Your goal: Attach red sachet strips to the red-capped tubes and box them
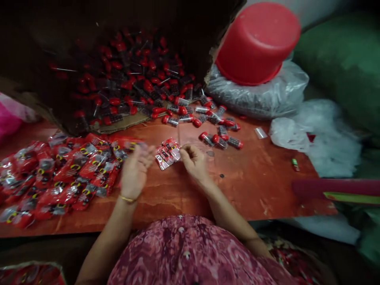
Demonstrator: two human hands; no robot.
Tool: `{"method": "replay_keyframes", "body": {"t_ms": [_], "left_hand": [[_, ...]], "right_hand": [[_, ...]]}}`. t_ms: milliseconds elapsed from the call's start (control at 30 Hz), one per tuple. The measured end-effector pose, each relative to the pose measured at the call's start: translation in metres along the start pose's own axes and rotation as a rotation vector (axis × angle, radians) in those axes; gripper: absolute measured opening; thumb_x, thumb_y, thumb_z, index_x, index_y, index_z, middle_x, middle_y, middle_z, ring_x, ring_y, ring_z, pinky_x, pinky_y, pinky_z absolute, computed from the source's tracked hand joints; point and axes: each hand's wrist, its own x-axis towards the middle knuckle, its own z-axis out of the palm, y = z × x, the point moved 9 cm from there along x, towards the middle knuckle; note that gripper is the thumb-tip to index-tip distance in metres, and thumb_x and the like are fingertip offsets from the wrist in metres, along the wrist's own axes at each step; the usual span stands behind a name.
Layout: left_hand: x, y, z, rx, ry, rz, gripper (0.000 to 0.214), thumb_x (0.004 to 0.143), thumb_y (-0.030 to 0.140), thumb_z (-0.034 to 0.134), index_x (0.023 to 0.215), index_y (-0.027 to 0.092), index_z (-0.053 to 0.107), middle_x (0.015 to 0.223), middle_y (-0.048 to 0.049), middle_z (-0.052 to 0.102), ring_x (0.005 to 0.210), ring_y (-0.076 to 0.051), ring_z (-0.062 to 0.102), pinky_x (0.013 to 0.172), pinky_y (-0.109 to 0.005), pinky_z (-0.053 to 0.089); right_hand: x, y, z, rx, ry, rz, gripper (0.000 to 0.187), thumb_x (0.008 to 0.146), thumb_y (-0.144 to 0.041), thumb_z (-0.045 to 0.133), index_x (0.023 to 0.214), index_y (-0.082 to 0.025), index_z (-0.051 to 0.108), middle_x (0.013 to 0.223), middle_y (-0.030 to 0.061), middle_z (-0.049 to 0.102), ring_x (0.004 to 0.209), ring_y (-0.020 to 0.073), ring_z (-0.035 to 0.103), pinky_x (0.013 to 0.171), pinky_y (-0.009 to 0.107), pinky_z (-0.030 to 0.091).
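My left hand (135,170), smeared by motion, is beside the right edge of a pile of red packets (71,170). Its fingers look stretched out, and I see nothing held in them. A blurred red packet (130,143) lies just past its fingertips. My right hand (194,162) has its thumb and fingers pinched together at the right edge of a small stack of flat red and clear packets (168,152). This stack is low over the table, between my two hands; whether it rests on the surface I cannot tell.
An open cardboard box (127,126) spills small clear tubes with red caps (219,140) onto the red-brown table (252,190). At the back right, a red tub (258,43) sits upside down on a filled plastic bag (255,99). A small green item (295,164) lies at right.
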Motion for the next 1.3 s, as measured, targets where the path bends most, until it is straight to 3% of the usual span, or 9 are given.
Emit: {"method": "replay_keyframes", "body": {"t_ms": [100, 200, 300, 500, 667, 900, 1100, 1200, 1300], "left_hand": [[0.006, 0.07, -0.058, -0.132, 0.298, 0.319, 0.033, 0.084, 0.048, 0.05, 0.068, 0.02, 0.058, 0.067, 0.0051, 0.069, 0.072, -0.01, 0.065, 0.077, -0.024, 0.05], [0.005, 0.101, -0.08, -0.216, 0.358, 0.482, 0.04, 0.087, 0.054, 0.039, 0.073, 0.022, 0.059, 0.075, 0.0097, 0.07, 0.085, -0.006, 0.064, 0.085, -0.02, 0.048], [0.009, 0.076, -0.055, -0.026, 0.262, 0.41, 0.044, 0.082, 0.06, 0.041, 0.073, 0.022, 0.062, 0.078, 0.004, 0.071, 0.082, -0.011, 0.066, 0.082, -0.026, 0.05], [0.022, -0.012, 0.062, 1.255, -0.183, 0.557, 0.026, 0.073, 0.036, 0.066, 0.093, 0.021, 0.072, 0.121, -0.0097, 0.062, 0.121, -0.028, 0.05, 0.102, -0.044, 0.036], [0.042, -0.035, 0.077, 1.751, -0.23, 0.53, 0.025, 0.08, 0.039, 0.057, 0.094, 0.026, 0.073, 0.129, -0.0085, 0.056, 0.13, -0.035, 0.036, 0.103, -0.053, 0.029], [0.038, -0.029, 0.067, 1.71, -0.192, 0.567, 0.029, 0.085, 0.037, 0.048, 0.104, 0.028, 0.069, 0.135, -0.0077, 0.051, 0.131, -0.031, 0.037, 0.105, -0.053, 0.026], [0.01, -0.014, 0.077, 1.53, -0.144, 0.675, 0.028, 0.085, 0.035, 0.048, 0.103, 0.028, 0.069, 0.133, -0.0081, 0.053, 0.131, -0.031, 0.038, 0.106, -0.057, 0.024], [-0.006, -0.002, 0.079, 1.313, -0.135, 0.723, 0.03, 0.081, 0.033, 0.055, 0.107, 0.025, 0.067, 0.133, -0.0088, 0.053, 0.131, -0.03, 0.038, 0.108, -0.054, 0.021], [-0.006, -0.003, 0.063, 0.935, -0.122, 0.519, 0.037, 0.076, 0.04, 0.062, 0.107, 0.02, 0.066, 0.119, -0.0111, 0.064, 0.114, -0.028, 0.055, 0.099, -0.042, 0.039]], "right_hand": [[0.011, 0.016, -0.049, -0.464, 0.201, -0.048, 0.031, 0.083, -0.045, 0.05, 0.092, -0.017, 0.059, 0.086, 0.0085, 0.065, 0.075, 0.0193, 0.054, 0.073, 0.033, 0.041], [0.025, 0.042, -0.06, -0.833, 0.137, -0.058, 0.037, 0.084, -0.037, 0.05, 0.109, -0.012, 0.058, 0.108, 0.0161, 0.064, 0.095, 0.0278, 0.052, 0.084, 0.041, 0.036], [0.031, 0.06, -0.05, -0.986, 0.06, -0.086, 0.037, 0.086, -0.029, 0.046, 0.118, -0.013, 0.054, 0.124, 0.0146, 0.058, 0.106, 0.0301, 0.048, 0.094, 0.047, 0.027], [0.017, 0.061, -0.041, -0.963, 0.09, -0.152, 0.034, 0.089, -0.026, 0.04, 0.116, -0.015, 0.056, 0.123, 0.0115, 0.06, 0.106, 0.0262, 0.049, 0.094, 0.043, 0.028], [0.001, 0.063, -0.044, -0.888, 0.139, -0.208, 0.037, 0.085, -0.03, 0.045, 0.117, -0.014, 0.055, 0.125, 0.013, 0.058, 0.109, 0.0264, 0.049, 0.092, 0.04, 0.034], [-0.006, 0.027, -0.04, -0.586, 0.218, -0.237, 0.027, 0.085, -0.034, 0.047, 0.097, -0.018, 0.064, 0.105, 0.0111, 0.067, 0.103, 0.0244, 0.056, 0.094, 0.043, 0.036], [0.001, 0.025, 0.012, 0.18, 0.005, 0.105, 0.031, 0.081, -0.046, 0.049, 0.083, -0.018, 0.062, 0.078, 0.0039, 0.066, 0.071, 0.0167, 0.058, 0.068, 0.03, 0.047], [0.004, 0.025, 0.025, 0.359, -0.002, 0.169, 0.03, 0.078, -0.047, 0.051, 0.072, -0.018, 0.059, 0.067, 0.0001, 0.061, 0.061, 0.0129, 0.052, 0.06, 0.026, 0.044], [0.002, 0.022, 0.013, 0.299, 0.09, 0.152, 0.031, 0.078, -0.045, 0.05, 0.061, -0.019, 0.052, 0.056, -0.0031, 0.051, 0.053, 0.0103, 0.043, 0.053, 0.024, 0.037]]}}
